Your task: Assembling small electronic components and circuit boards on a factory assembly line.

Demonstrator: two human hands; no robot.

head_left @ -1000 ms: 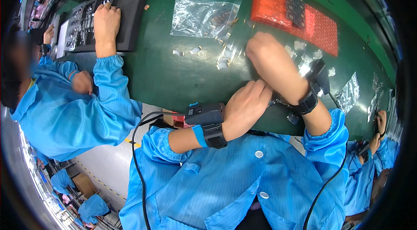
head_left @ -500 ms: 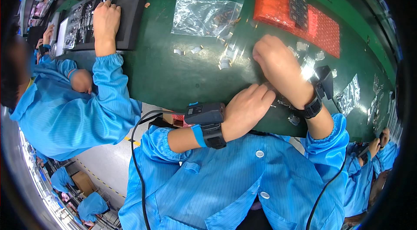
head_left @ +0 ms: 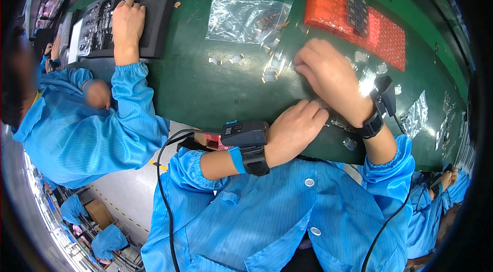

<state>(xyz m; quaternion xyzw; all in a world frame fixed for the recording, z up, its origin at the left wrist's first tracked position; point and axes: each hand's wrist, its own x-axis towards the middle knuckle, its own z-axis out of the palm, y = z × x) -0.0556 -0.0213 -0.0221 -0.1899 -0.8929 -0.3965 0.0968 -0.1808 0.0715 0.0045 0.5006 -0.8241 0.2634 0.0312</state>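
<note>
My left hand (head_left: 299,130) rests low over the green table near its front edge, fingers curled and pressed together; whatever its fingertips hold is hidden. My right hand (head_left: 328,77) hovers just beyond it, closed with thumb and fingers bent inward, and I cannot make out anything between them. Small ribbon-like flex cables (head_left: 270,76) with gold ends lie left of the right hand's fingertips. Two more flex cables (head_left: 236,59) sit farther left. Behind them lies a clear plastic bag (head_left: 233,20) with more gold-brown pieces in it. Small silver modules (head_left: 361,57) are scattered beside my right hand.
Red bubble wrap (head_left: 389,41) at the far right carries a dark circuit-board panel (head_left: 356,10). Clear plastic packaging (head_left: 415,113) lies right of my wrist. On the left, a co-worker's hand (head_left: 128,23) reaches into a black foam tray (head_left: 154,17). Cables hang from my wrist devices (head_left: 244,133).
My right hand has shifted slightly left toward the flex cables, and its thumb now shows apart from the bent fingers. My left hand keeps nearly the same place and pose.
</note>
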